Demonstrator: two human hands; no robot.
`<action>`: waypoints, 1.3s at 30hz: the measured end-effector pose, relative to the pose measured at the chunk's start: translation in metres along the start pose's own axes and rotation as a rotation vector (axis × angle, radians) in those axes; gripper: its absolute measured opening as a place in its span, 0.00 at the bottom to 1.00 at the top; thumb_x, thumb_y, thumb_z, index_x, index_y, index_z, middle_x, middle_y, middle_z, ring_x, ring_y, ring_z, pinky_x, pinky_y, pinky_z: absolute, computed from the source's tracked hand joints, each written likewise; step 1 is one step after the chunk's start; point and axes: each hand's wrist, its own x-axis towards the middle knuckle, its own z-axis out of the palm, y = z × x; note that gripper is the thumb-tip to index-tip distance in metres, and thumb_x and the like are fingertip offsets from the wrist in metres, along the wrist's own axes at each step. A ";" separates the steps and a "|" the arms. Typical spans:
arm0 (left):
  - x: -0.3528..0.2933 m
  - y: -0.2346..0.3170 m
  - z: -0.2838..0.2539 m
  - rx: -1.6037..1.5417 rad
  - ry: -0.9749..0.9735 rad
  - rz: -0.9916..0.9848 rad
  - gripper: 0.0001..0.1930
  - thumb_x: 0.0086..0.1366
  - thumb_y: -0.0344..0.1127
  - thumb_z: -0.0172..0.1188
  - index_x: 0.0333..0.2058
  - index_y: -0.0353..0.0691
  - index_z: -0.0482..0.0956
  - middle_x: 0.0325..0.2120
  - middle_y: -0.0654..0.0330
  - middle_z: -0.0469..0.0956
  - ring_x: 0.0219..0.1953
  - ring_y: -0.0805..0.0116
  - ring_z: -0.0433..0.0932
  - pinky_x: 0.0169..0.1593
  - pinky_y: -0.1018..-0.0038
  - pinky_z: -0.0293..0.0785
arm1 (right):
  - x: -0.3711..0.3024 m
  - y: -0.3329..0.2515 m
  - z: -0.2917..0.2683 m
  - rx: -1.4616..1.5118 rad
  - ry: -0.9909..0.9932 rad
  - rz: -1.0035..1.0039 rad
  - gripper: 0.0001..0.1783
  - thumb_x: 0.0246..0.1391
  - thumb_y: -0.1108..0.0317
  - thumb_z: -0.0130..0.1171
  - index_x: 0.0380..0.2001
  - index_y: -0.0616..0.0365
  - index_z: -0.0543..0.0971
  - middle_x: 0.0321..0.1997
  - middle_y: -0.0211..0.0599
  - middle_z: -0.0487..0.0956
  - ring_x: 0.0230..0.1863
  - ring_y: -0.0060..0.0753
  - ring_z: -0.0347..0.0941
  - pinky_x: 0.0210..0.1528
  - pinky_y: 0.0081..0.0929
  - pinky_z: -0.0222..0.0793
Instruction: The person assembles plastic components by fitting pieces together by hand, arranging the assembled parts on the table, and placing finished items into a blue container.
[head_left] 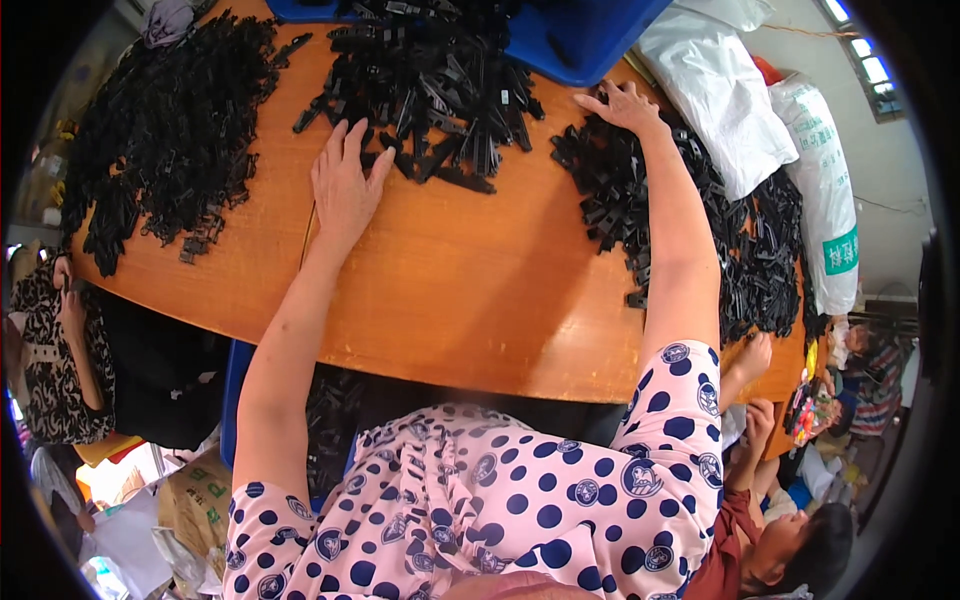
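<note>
My left hand (347, 185) rests at the near left edge of the middle pile of narrow black plastic pieces (440, 95). Its fingers are spread, the tips touching the pieces, and I see nothing held in it. Farther right, my right hand (625, 106) reaches to the far end of another pile of black pieces (610, 190), close to the corner of a blue plastic tub (590, 68). Its thumb stands apart from the fingers, which lie over the pile, and their tips are partly hidden. The exact kind of the pieces is too small to tell.
The wooden table (450, 290) carries a large black heap (170, 130) at left and more black pieces (765, 265) at right. White sacks (715, 95) lie along the right side. A co-worker (765, 540) sits at lower right; another person (65, 350) is at far left.
</note>
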 end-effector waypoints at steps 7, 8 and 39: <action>0.001 0.001 0.002 -0.014 -0.020 0.097 0.30 0.67 0.56 0.60 0.64 0.54 0.68 0.64 0.46 0.64 0.61 0.44 0.69 0.63 0.51 0.63 | -0.068 -0.041 0.006 -0.135 0.106 -0.348 0.46 0.49 0.17 0.47 0.67 0.24 0.67 0.67 0.48 0.67 0.67 0.62 0.65 0.64 0.63 0.62; 0.001 -0.001 0.001 -0.039 -0.018 0.126 0.29 0.67 0.55 0.60 0.63 0.55 0.68 0.65 0.47 0.64 0.61 0.44 0.69 0.63 0.51 0.63 | -0.080 -0.047 0.005 -0.132 0.105 -0.352 0.46 0.49 0.17 0.47 0.67 0.24 0.67 0.67 0.48 0.67 0.67 0.62 0.65 0.64 0.63 0.62; -0.040 0.043 -0.019 -0.125 -0.193 0.225 0.29 0.69 0.49 0.58 0.64 0.44 0.67 0.64 0.52 0.65 0.68 0.53 0.61 0.67 0.50 0.55 | -0.004 -0.067 0.062 0.443 0.517 0.249 0.24 0.53 0.45 0.64 0.48 0.48 0.84 0.48 0.44 0.82 0.60 0.47 0.72 0.62 0.43 0.66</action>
